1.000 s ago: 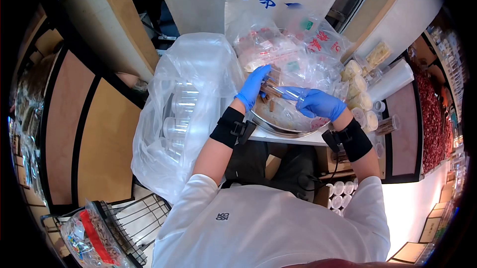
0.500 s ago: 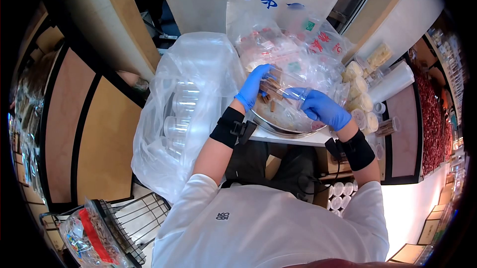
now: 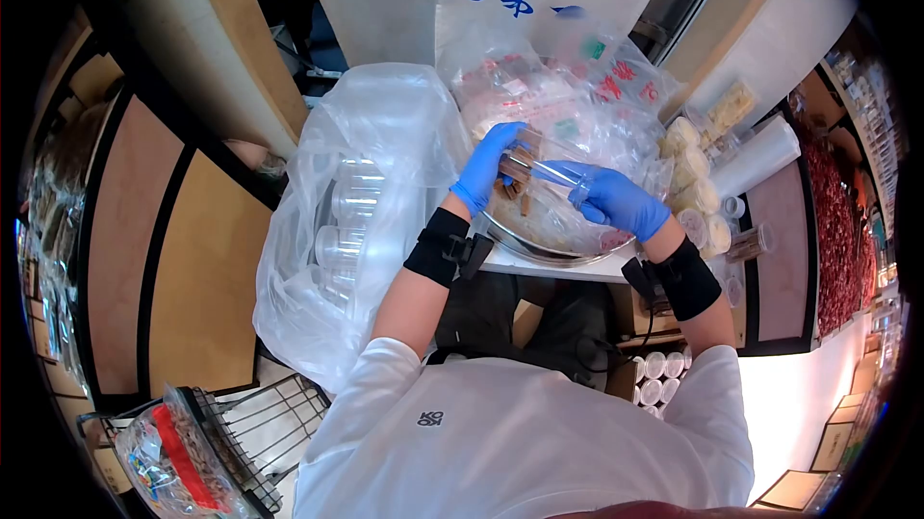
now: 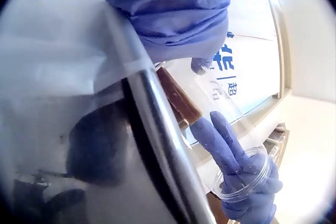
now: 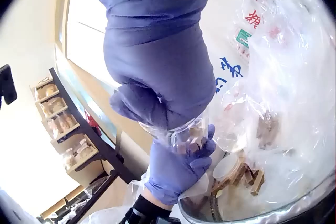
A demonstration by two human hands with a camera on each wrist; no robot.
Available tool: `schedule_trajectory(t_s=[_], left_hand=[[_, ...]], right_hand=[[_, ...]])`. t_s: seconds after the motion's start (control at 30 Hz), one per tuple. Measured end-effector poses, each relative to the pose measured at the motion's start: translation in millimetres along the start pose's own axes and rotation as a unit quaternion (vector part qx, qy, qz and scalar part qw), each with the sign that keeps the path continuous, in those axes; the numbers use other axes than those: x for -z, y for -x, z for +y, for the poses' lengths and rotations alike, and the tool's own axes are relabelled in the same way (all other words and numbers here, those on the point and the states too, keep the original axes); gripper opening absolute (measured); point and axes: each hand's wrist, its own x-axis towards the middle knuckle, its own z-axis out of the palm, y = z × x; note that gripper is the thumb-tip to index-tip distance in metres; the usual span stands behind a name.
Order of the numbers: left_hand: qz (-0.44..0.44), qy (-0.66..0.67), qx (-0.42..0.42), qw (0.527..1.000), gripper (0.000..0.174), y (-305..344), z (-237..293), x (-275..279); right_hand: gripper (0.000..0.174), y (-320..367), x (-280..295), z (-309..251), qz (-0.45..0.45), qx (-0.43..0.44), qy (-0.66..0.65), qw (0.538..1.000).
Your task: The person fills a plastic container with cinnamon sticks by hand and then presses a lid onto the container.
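In the head view my gloved left hand (image 3: 489, 170) grips the closed end of a clear plastic jar (image 3: 558, 159), held on its side over a metal bowl (image 3: 549, 253). Brown bars (image 4: 178, 98) lie inside the jar near that end. Through the jar's mouth go two straight fingers of my gloved right hand (image 3: 624, 203). The left wrist view shows those fingertips right at a brown bar, with the round rim (image 4: 249, 176) about the fingers. More brown bars (image 5: 247, 178) lie in the bowl beside a round whitish disc (image 5: 227, 166).
Clear plastic bags (image 3: 616, 139) with red print fill the back of the bowl. To the left, a large translucent bag (image 3: 298, 269) contains clear jars. Jars of pale yellow pieces (image 3: 698, 194) and a plastic roll (image 3: 760, 158) stand right. A wire cart (image 3: 279, 428) is at lower left.
My right hand and the jar's mouth dipped slightly, then rose again, the fingers staying in the mouth. The left hand keeps its grip almost in place.
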Motion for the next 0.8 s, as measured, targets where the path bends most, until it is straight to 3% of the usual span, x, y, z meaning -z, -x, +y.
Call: schedule_trajectory(t_s=[0.27, 0.37, 0.57, 0.67, 0.73, 0.8], left_hand=[[0.005, 0.006, 0.055, 0.998, 0.037, 5.1, 6.1, -6.0], [-0.006, -0.004, 0.027, 1.000, 0.037, 5.1, 2.9, -3.3], [0.009, -0.015, 0.023, 1.000, 0.036, 1.7, -0.3, -2.4], [0.003, -0.029, 0.036, 0.999, 0.036, 8.4, 6.8, -9.4], [0.007, -0.046, 0.031, 0.998, 0.036, 12.5, 8.0, -12.5], [0.010, -0.060, 0.022, 0.998, 0.035, 10.6, 8.1, -11.8]], right_hand=[[0.051, -2.2, 4.8, 9.1, 0.025, 0.031, 0.016, 0.999], [0.052, -2.4, 6.8, 13.8, 0.001, 0.055, -0.021, 0.998], [0.051, 0.8, 8.3, 18.6, 0.076, 0.051, 0.022, 0.996], [0.050, -0.6, 14.0, 19.1, 0.057, 0.018, 0.067, 0.996], [0.044, -3.7, 20.6, 24.4, 0.054, 0.004, 0.207, 0.977], [0.039, -4.4, 20.4, 23.4, 0.062, 0.005, 0.208, 0.976]])
